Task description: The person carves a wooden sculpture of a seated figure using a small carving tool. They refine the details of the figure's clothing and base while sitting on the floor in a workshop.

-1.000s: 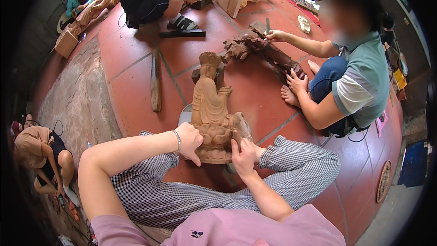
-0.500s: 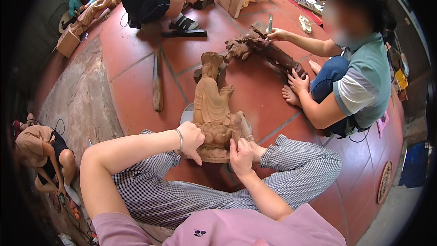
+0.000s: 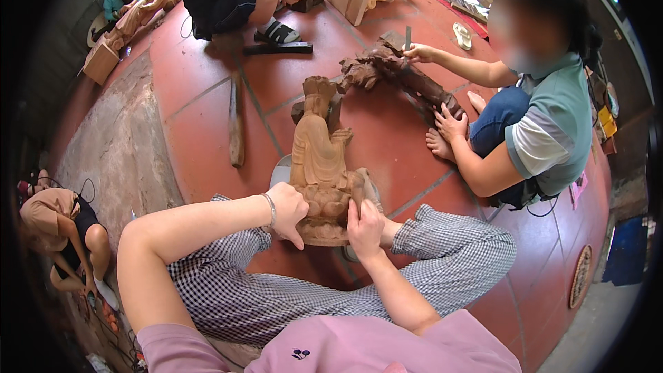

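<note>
Gripping one wooden statue [image 3: 319, 159] — left hand [image 3: 289, 208], right hand [image 3: 364, 228] — both fingers curled.

No packages, labels, signs or screens — none visible

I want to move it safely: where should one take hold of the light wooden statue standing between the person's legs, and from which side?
Probably at the wide carved base of the wooden statue, from both sides at once. The figure stands upright and narrows toward its head, so its weight sits low. The left hand and right hand already rest there. The thin raised parts look fragile.
</note>
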`<state>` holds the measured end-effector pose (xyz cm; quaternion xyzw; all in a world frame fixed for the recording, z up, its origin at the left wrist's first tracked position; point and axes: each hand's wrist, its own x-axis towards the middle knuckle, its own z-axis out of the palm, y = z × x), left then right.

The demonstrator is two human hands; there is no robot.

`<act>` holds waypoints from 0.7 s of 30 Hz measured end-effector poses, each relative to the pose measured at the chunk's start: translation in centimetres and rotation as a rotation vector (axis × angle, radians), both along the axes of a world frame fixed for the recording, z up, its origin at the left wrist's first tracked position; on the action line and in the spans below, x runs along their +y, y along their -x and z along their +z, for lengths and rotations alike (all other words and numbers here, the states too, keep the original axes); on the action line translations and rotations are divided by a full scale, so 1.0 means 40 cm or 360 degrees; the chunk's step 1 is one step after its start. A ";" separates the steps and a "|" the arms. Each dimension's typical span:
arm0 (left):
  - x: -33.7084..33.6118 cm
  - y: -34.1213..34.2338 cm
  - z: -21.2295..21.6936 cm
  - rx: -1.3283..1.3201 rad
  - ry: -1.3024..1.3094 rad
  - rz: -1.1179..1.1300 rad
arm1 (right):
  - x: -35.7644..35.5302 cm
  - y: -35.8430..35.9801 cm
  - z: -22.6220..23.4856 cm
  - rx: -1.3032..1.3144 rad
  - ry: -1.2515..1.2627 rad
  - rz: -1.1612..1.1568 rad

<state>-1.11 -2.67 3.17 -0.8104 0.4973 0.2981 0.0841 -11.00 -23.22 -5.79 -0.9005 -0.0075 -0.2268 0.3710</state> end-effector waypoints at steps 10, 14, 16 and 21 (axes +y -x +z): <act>0.008 0.001 -0.016 0.0019 0.0042 0.0005 | -0.005 0.009 -0.007 -0.0067 -0.0087 0.0047; 0.006 0.001 -0.015 0.0022 -0.0004 0.0013 | -0.003 0.005 0.004 -0.0017 -0.0101 0.0039; 0.005 0.003 -0.016 0.0037 -0.0025 0.0018 | -0.002 0.028 0.006 0.0038 -0.0135 0.0059; 0.005 0.001 -0.016 0.0013 0.0008 0.0010 | -0.007 0.006 -0.009 -0.0026 -0.0139 0.0038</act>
